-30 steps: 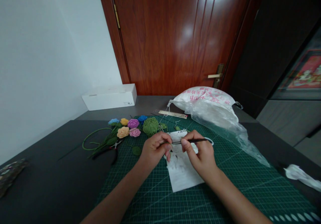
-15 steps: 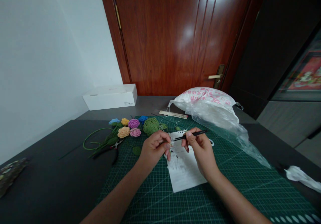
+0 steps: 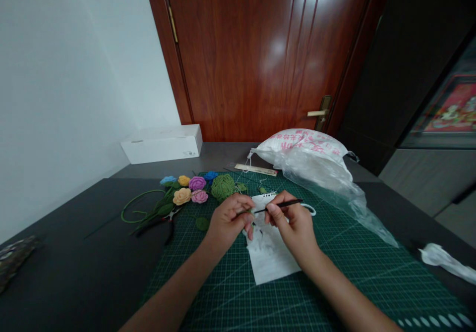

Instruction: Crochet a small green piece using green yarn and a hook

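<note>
Two hands: the left hand (image 3: 227,220) and the right hand (image 3: 293,225) were raised close together above the middle of the surface (image 3: 78,243), just apart.

Left fingers (image 3: 245,212): curled closed at the hook's tip; anything small between them was hidden.

Right fingers (image 3: 273,208): pinched closed around the shaft of a slim black crochet hook (image 3: 282,204), which ran nearly level from the left fingers out past the right hand.

Under the hands: a white paper sheet (image 3: 269,257) lay on a green cutting mat (image 3: 193,292), which covered the front right part of the surface. A thin white loop (image 3: 311,209) showed just beyond the hook's far end.

Nearby: a green yarn ball (image 3: 223,187) sat at the mat's back edge, beside a cluster of crocheted roses (image 3: 182,196). Pliers (image 3: 168,223) and a looped green wire (image 3: 139,208) lay left of the mat.

Back edge: a ruler (image 3: 256,170), a white plastic bag (image 3: 305,158) and a white box (image 3: 161,144) stood toward the door (image 3: 238,54).
</note>
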A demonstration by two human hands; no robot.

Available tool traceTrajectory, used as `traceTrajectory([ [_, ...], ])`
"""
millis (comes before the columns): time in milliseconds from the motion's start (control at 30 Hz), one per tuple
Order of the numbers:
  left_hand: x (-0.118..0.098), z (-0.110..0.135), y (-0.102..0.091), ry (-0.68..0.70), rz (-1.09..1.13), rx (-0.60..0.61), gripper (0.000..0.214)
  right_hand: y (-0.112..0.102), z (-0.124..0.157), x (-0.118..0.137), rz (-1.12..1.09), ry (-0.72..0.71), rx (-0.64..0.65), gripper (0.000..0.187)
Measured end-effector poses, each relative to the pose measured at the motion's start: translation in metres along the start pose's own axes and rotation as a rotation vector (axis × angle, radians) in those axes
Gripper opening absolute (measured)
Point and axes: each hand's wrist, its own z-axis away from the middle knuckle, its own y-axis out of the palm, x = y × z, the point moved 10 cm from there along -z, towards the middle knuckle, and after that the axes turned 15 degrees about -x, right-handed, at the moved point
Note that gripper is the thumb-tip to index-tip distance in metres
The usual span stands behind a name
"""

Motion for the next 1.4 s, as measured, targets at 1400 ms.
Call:
traceTrajectory([
  [1400, 0.001, -0.001, -0.003, -0.029, -0.027, -0.006, 0.012, 0.001, 0.001, 0.026, 0.156, -0.246, 0.040, 0.023],
])
